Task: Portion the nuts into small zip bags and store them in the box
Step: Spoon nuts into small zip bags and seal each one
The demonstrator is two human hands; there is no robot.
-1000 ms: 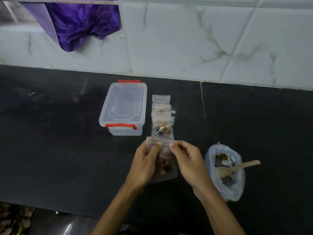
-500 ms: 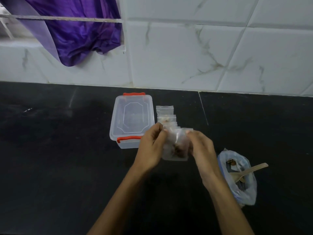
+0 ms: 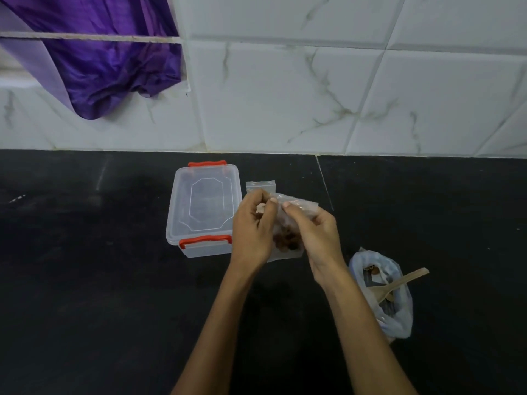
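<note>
A small clear zip bag (image 3: 288, 238) with brown nuts in its bottom is held above the black counter (image 3: 85, 266). My left hand (image 3: 252, 229) pinches its top edge on the left. My right hand (image 3: 313, 232) pinches the top on the right. The clear plastic box (image 3: 204, 208) with red clips stands shut just left of my hands. Behind my hands the top of another zip bag (image 3: 261, 185) shows; the rest of that row is hidden.
A blue-tinted plastic bag of nuts (image 3: 383, 297) sits at the right with a wooden spoon (image 3: 399, 282) sticking out of it. A white tiled wall (image 3: 313, 95) rises behind the counter, and a purple cloth (image 3: 94, 61) hangs at the upper left.
Both hands lifted the filled zip bag off the counter and carried it back toward the row of bags beside the box. The camera view tilted up.
</note>
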